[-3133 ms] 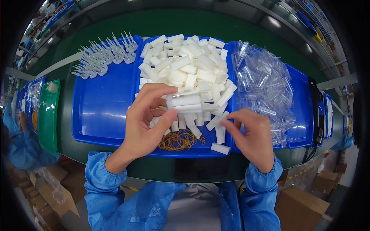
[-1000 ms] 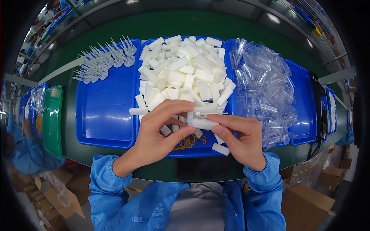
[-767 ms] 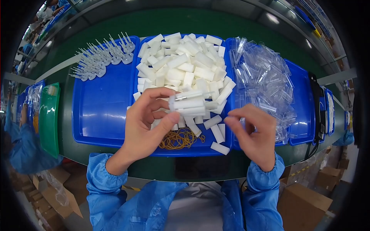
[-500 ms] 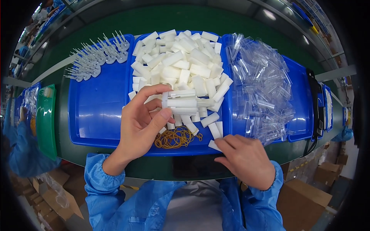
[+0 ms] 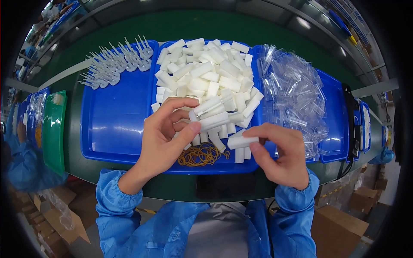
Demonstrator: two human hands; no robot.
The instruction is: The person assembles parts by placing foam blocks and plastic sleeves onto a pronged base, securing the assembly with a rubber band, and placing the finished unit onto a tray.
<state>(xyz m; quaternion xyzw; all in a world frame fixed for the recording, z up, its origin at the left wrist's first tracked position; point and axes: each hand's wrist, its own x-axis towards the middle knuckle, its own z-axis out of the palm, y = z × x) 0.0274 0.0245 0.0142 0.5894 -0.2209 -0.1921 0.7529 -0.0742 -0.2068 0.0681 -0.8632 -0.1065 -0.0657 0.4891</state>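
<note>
My left hand holds a pronged plastic piece by its disc-like base, tilted up to the right. White foam blocks sit along its prongs. Thumb and fingers of my right hand pinch a single foam block, a short way right of the held piece and apart from it. Behind both hands, a heap of white foam blocks fills most of the middle blue tray. Tan rubber bands lie tangled at that tray's near edge.
The left blue tray has rows of pronged pieces at its far end. Clear plastic sleeves are piled at right. A green tray stands far left. Cardboard boxes are below the table at right.
My right hand has lifted a foam block from the middle tray's near right corner and brought it up. The piece in my left hand has tilted upward at its right end.
</note>
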